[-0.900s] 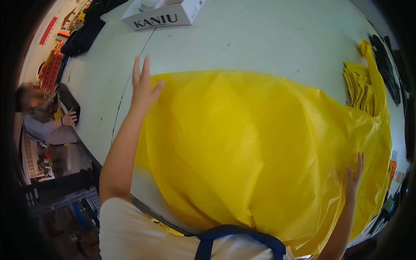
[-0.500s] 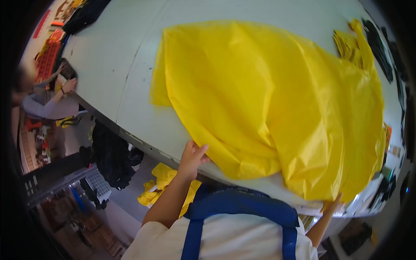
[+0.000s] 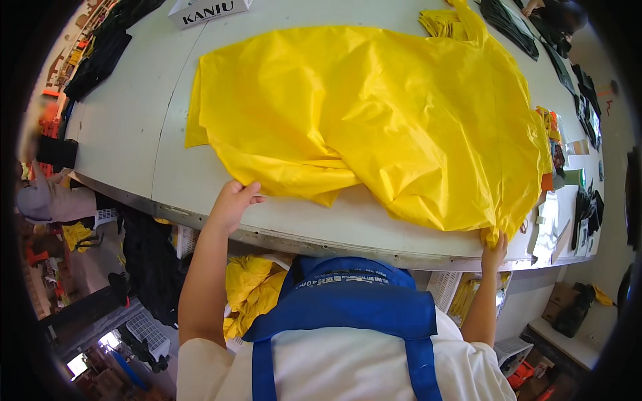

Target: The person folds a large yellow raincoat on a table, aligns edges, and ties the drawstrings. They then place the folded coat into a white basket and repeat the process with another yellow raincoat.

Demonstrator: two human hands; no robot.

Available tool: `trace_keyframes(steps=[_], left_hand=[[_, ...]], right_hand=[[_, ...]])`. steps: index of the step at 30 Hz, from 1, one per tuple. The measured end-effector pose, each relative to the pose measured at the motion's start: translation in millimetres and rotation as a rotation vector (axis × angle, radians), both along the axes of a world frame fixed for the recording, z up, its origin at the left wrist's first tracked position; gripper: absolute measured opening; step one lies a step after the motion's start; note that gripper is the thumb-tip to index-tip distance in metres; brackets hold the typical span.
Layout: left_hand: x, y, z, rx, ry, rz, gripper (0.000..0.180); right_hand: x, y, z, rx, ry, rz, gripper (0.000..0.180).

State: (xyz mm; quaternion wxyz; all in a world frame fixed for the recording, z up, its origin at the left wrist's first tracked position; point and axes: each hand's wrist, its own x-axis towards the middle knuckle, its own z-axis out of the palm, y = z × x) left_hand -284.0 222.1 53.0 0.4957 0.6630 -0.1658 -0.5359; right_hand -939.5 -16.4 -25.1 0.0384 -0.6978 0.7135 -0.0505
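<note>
A large yellow sheet of thin, glossy material (image 3: 287,100) lies rumpled across the white table (image 3: 127,147), with folds over its middle and right side. At its near left edge is my left hand (image 3: 233,204), thumb and a finger slightly apart, touching or just beside the border; nothing shows between them. Near the table's front edge on the right, my right hand (image 3: 493,250) is closed on a gathered corner of the sheet, and the material bunches above the fingers. A narrower twisted strip at the far right runs on from the sheet.
A folded yellow stack (image 3: 443,24) lies behind the sheet. A white box (image 3: 208,9) stands at the far left, with black garments (image 3: 100,63) beyond. More yellow material (image 3: 254,291) is heaped below the table edge. A co-worker (image 3: 57,197) is at the left.
The view has shifted, so the sheet appears farther left and higher. My right hand now shows clearly, gripping the sheet's near right corner; my left hand stays by the near left edge.
</note>
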Motion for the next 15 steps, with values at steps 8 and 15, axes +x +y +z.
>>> trace_keyframes(steps=[8,15], left_hand=[[92.9,-37.8,136.2,-0.389,-0.069,0.238,0.039],[240.5,15.7,181.6,-0.071,-0.541,0.314,0.032]], right_hand=[[-4.3,-130.4,154.9,-0.254,-0.665,0.048,0.040],[42.9,-200.0,264.1,-0.415,-0.029,0.224,0.029]])
